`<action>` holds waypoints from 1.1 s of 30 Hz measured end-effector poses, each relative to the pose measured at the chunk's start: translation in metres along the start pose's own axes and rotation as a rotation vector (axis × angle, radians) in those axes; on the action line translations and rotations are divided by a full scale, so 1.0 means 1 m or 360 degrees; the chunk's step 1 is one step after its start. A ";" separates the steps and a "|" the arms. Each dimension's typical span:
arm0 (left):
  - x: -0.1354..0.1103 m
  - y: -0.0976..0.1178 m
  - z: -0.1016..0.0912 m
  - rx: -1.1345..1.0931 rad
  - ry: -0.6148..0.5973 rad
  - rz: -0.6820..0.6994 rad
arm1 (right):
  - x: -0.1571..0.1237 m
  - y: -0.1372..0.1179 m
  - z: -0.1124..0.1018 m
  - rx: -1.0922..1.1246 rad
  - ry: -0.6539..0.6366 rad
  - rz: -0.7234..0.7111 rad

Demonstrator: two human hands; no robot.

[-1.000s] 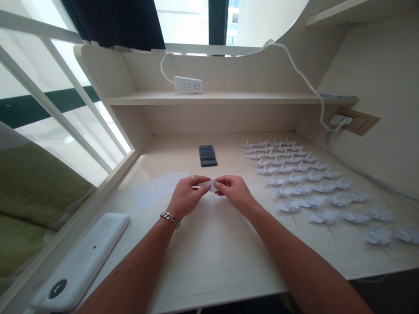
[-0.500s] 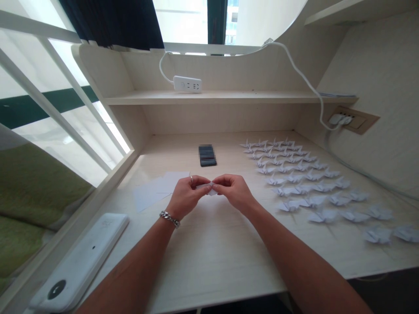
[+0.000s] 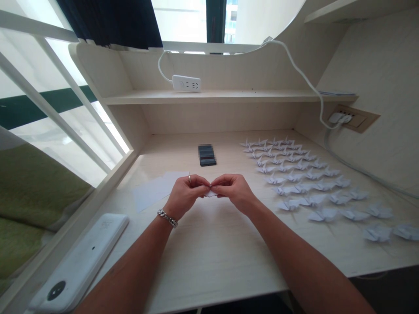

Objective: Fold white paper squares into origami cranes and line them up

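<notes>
A pinch from the left hand and right hand holds the folded white paper midway between them — neither hand nearer, an edge showing below the thumbs — its long axis too covered to tell.

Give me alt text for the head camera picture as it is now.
The left hand and right hand pinch a small white paper over a pale desk. Rows of folded paper cranes stand at right; white sheets lie at left, a dark rectangular object beyond.
</notes>
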State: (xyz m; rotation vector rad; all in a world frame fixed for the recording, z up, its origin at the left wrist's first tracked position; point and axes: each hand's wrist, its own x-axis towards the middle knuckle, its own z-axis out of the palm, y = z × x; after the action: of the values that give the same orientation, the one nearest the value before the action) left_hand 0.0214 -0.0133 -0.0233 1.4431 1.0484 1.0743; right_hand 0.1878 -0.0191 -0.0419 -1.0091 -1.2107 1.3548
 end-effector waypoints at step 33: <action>-0.001 0.000 -0.001 0.0143 0.0005 0.0063 | -0.001 -0.005 -0.003 0.0074 -0.0051 0.0095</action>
State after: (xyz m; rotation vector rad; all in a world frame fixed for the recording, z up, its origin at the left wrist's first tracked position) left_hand 0.0200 -0.0142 -0.0237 1.5397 1.0861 1.0692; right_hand 0.1912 -0.0201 -0.0378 -1.0009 -1.1761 1.4440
